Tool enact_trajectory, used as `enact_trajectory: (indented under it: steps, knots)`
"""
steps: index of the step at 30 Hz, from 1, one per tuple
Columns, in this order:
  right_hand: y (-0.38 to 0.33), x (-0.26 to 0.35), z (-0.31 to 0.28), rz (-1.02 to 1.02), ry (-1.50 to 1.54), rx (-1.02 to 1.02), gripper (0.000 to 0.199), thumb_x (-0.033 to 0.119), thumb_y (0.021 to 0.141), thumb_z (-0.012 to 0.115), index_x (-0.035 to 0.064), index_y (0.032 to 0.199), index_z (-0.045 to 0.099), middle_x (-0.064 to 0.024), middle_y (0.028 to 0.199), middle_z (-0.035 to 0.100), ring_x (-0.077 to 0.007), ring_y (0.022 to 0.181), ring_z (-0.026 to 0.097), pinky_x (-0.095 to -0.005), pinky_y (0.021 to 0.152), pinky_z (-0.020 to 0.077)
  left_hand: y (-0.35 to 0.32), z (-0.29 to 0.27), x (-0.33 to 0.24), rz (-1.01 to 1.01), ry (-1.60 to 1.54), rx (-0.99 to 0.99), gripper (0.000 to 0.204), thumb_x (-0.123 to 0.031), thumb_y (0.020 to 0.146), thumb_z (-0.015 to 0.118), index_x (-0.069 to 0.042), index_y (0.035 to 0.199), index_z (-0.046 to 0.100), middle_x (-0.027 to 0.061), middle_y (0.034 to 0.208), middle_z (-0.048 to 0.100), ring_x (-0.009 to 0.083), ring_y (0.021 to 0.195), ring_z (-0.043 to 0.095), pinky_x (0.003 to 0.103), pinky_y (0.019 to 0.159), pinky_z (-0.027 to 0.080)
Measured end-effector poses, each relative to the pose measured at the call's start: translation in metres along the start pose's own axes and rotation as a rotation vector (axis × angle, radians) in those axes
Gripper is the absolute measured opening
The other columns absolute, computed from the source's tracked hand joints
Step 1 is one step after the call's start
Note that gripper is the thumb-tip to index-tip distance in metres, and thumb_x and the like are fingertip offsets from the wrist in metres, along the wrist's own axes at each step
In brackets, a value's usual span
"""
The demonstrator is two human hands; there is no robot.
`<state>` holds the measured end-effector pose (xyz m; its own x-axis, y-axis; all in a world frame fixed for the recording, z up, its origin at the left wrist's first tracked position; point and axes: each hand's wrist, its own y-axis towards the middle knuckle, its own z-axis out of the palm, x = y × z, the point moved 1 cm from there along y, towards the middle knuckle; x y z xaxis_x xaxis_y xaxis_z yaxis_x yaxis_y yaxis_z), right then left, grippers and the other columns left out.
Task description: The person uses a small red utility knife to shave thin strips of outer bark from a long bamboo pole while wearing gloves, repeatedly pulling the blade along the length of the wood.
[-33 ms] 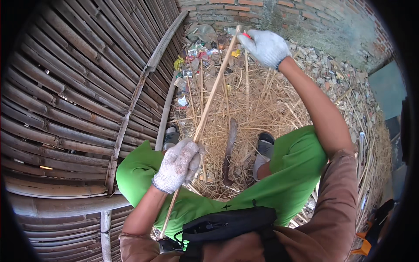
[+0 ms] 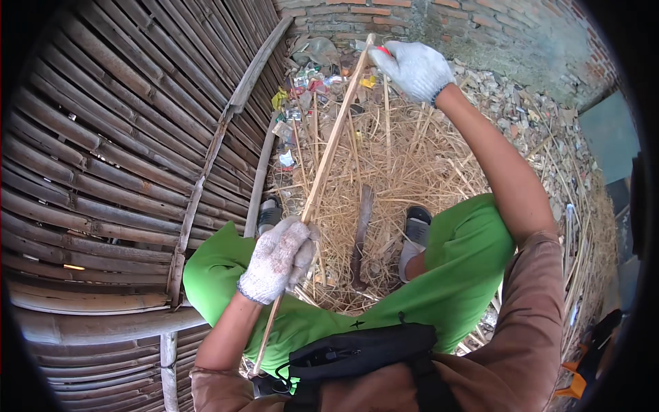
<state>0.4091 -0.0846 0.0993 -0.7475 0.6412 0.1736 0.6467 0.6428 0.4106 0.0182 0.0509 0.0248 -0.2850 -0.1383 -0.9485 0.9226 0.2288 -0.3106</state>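
A long, pale bamboo strip [image 2: 338, 134] slants from near the brick wall down past my lap. My left hand [image 2: 280, 254], in a soiled white knit glove, is closed around it at mid-length. My right hand [image 2: 416, 71], in a cleaner white glove, is closed beside the strip's far end. Between its thumb and forefinger shows a small red object [image 2: 383, 51], mostly hidden, its kind unclear; it lies against or very near the strip. On the straw between my feet rests a machete-like dark blade [image 2: 362, 237], lying flat.
Straw-like shavings [image 2: 425, 165] and thin strips cover the ground. A bamboo slat wall [image 2: 117, 158] with a bamboo rail stands close on my left. Beyond is a brick wall [image 2: 473, 31], with litter [image 2: 316, 82] at its foot. An orange object [image 2: 573, 381] stands lower right.
The strip's far end and my right hand have shifted very slightly up and left. My left hand keeps its hold on the strip.
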Motion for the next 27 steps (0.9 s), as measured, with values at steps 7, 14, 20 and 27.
enact_trajectory:
  steps: [7,14,20,27]
  knots:
    - [-0.008,0.009,0.026,-0.029,0.055,0.070,0.072,0.069,0.109,0.039,0.0078,0.105,0.076,-0.0228,0.107,0.078,-0.0450,0.104,0.074,-0.0554,0.094,0.0576,-0.003,-0.002,0.001,-0.069,-0.078,-0.004,0.031,-0.032,0.119,0.047,-0.004,0.114,0.060,-0.0020,0.067,0.048,0.0087,0.044,0.041,0.026,0.039,0.035]
    - [0.029,-0.107,-0.005,0.409,-0.014,0.038,0.086,0.077,0.107,0.031,0.0054,0.119,0.077,-0.0271,0.121,0.076,-0.0429,0.118,0.073,-0.0525,0.105,0.0550,-0.014,-0.005,0.006,-0.044,0.008,0.005,0.039,-0.038,0.116,0.053,-0.001,0.117,0.061,-0.0019,0.064,0.047,0.0079,0.040,0.039,0.025,0.036,0.032]
    - [-0.009,-0.077,0.058,0.142,0.129,0.015,0.084,0.073,0.109,0.033,0.0024,0.127,0.075,-0.0291,0.117,0.077,-0.0445,0.118,0.072,-0.0517,0.104,0.0558,0.003,-0.020,0.005,0.078,-0.099,-0.068,0.040,-0.036,0.115,0.054,0.002,0.128,0.059,0.0011,0.068,0.057,0.0105,0.041,0.045,0.026,0.038,0.038]
    - [-0.060,0.081,0.045,-0.286,0.413,0.272,0.062,0.063,0.112,0.044,0.0060,0.107,0.069,-0.0236,0.088,0.074,-0.0448,0.086,0.074,-0.0545,0.081,0.0588,0.010,-0.015,0.004,0.106,-0.274,-0.174,0.038,-0.033,0.114,0.055,0.001,0.128,0.061,0.0040,0.070,0.059,0.0125,0.050,0.051,0.027,0.046,0.043]
